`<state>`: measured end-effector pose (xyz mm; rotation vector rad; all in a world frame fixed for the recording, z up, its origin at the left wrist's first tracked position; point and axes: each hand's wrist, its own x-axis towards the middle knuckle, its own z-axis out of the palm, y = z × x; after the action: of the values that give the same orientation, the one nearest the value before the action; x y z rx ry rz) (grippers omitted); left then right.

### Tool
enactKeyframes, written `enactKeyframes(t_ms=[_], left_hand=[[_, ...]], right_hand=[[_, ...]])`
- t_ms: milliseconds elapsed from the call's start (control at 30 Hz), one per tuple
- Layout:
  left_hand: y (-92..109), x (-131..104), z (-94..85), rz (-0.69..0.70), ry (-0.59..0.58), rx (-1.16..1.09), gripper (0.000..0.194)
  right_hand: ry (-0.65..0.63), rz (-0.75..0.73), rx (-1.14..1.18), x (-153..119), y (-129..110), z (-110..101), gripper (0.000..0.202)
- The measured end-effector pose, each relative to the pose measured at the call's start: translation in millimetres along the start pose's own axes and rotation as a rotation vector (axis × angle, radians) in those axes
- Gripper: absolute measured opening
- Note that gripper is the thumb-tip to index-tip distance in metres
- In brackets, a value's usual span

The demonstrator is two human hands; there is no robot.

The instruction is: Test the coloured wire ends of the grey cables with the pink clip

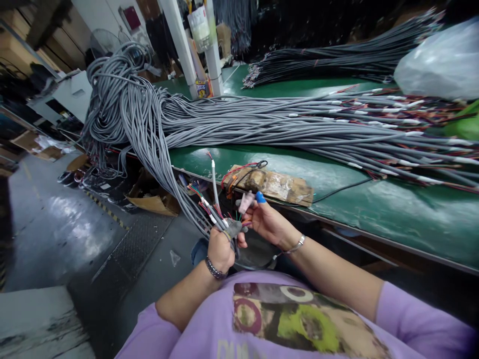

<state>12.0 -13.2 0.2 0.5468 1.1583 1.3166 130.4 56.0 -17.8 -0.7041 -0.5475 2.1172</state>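
Observation:
My left hand point(220, 249) is closed around several grey cables point(181, 197) near their stripped ends; a grey covering wraps its thumb. Thin coloured wires point(196, 188) and white sleeves stick up from these ends. Close beside it, my right hand point(270, 223) pinches the thin wires of a cable end. Blue tape point(260, 197) covers one of its fingertips, and a pale pinkish wrap point(246, 202) covers another. Part of the fingers and the wire tips between the hands are too small to make out. Just beyond the hands lies a worn wooden block point(286, 187) with a black cord and red wire.
A big heap of grey cables point(239, 122) runs along the green bench point(374, 209), its stripped ends to the right. Behind are a darker cable bundle point(329, 62), a clear plastic bag point(441, 62) and white posts point(179, 45). An open carton point(153, 202) sits below left.

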Motion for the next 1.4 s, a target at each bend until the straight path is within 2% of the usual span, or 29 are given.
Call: enactKeyframes(t_ms=[133, 233, 333, 467, 533, 733, 967, 1100, 1167, 1267, 1400], left_hand=[[1.5, -7.5, 1.7, 0.033, 0.04, -0.02, 0.032], [4.6, -8.7, 6.0, 0.067, 0.084, -0.041, 0.032], [6.8, -6.7, 9.2, 0.089, 0.107, -0.058, 0.032], [5.2, -3.0, 9.7, 0.089, 0.108, -0.063, 0.033], [3.1, -1.7, 9.5, 0.089, 0.107, -0.061, 0.033], [-0.4, 1.7, 9.7, 0.074, 0.11, -0.058, 0.034], [-5.3, 6.2, 7.7, 0.057, 0.118, -0.046, 0.033], [-6.3, 3.6, 6.1, 0.067, 0.109, -0.032, 0.032], [-6.0, 0.7, 4.5, 0.074, 0.093, -0.022, 0.031], [-7.3, -4.0, 0.7, 0.089, 0.052, 0.018, 0.03], [-14.2, -6.7, -6.2, 0.106, -0.012, 0.096, 0.032]], right_hand=[[-0.055, 0.085, -0.012, -1.6, -6.3, -1.9, 0.047], [-0.013, 0.052, -0.041, 1.0, -8.4, 0.3, 0.035], [0.054, -0.06, -0.097, 1.9, -5.1, 1.8, 0.03], [0.204, -0.306, -0.302, -0.2, 1.6, 0.1, 0.039], [0.249, -0.373, -0.366, -0.2, 3.1, -0.3, 0.042], [0.04, -0.109, -0.065, 6.3, 0.9, 3.0, 0.043], [0.071, -0.129, 0.047, 10.5, 3.3, 4.9, 0.035], [0.037, -0.043, 0.053, 5.2, 0.8, 2.9, 0.04], [0.027, 0.051, 0.007, 1.0, -3.0, -1.0, 0.045], [-0.036, 0.189, -0.196, -5.8, -11.6, -7.4, 0.047], [-0.172, 0.221, -0.52, -11.9, -25.4, -9.3, 0.04]])
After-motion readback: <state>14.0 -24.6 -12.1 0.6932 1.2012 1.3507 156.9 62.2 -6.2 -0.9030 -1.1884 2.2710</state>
